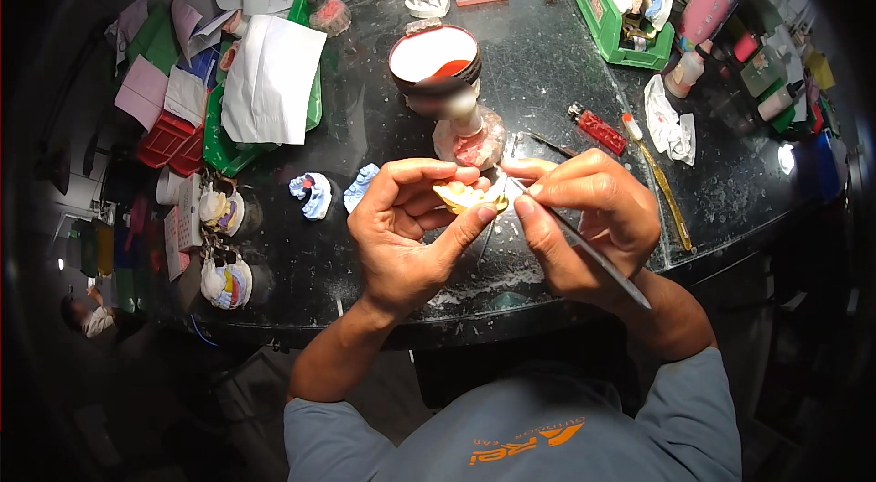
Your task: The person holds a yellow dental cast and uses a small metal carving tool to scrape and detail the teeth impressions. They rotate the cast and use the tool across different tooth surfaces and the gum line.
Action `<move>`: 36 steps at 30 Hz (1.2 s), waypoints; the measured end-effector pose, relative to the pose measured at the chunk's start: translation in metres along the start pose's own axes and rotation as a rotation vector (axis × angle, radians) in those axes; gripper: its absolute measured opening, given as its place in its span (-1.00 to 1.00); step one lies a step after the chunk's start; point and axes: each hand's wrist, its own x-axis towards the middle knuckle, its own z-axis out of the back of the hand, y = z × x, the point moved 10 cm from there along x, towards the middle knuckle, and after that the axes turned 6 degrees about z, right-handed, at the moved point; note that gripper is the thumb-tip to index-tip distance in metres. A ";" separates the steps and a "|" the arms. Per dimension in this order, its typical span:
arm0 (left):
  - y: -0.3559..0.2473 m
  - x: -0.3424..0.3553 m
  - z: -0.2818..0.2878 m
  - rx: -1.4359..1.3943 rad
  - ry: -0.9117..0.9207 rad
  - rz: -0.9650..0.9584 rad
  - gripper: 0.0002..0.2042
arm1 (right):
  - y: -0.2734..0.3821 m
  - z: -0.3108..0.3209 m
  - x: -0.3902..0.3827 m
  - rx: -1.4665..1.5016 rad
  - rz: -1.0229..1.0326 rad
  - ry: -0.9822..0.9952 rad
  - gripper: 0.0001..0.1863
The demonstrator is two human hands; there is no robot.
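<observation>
Over the near middle of the dark bench, my left hand (pixel 401 245) pinches a small yellowish dental model (pixel 464 196) between thumb and fingers. My right hand (pixel 598 217) grips a slim metal carving tool (pixel 610 270) like a pen, its handle slanting down to the right. The working end comes close to the model's right side; whether it touches is too small to tell. Just beyond my fingers stands a squat burner-like jar (pixel 474 137) with a pale, blurred top. Blue-and-white dental casts (pixel 312 196) rest left of my left hand, one partly hidden by it.
Behind the jar is a black-rimmed round pot (pixel 436 58) with red material inside. A red-handled tool (pixel 598 129), a yellow-handled brush (pixel 666 181) and crumpled tissue (pixel 671 122) lie rightward. Articulated models (pixel 226 281) stand left, near papers (pixel 274 81). A green bin (pixel 602 21) holds casts.
</observation>
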 end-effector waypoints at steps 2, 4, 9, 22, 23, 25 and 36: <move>0.000 0.000 0.000 0.017 0.008 0.010 -0.62 | -0.006 0.004 0.002 -0.047 -0.062 -0.014 -0.86; 0.002 0.002 -0.003 0.047 0.026 0.043 -0.68 | -0.016 0.008 0.005 -0.103 -0.165 0.033 -0.90; 0.005 0.008 0.002 0.037 0.022 -0.006 -0.69 | -0.045 0.009 0.013 -0.316 -0.324 0.231 -0.92; 0.002 0.013 0.009 0.051 -0.040 -0.040 -0.58 | -0.072 -0.018 -0.029 -0.694 -0.219 0.807 -0.88; 0.002 0.012 0.009 0.045 -0.045 -0.041 -0.57 | -0.071 -0.019 -0.029 -0.693 -0.216 0.807 -0.88; 0.002 0.012 0.010 0.040 -0.051 -0.042 -0.56 | -0.071 -0.024 -0.032 -0.672 -0.217 0.845 -0.87; 0.002 0.011 0.010 0.018 -0.034 -0.031 -0.54 | -0.064 -0.029 -0.036 -0.694 -0.180 0.881 -0.87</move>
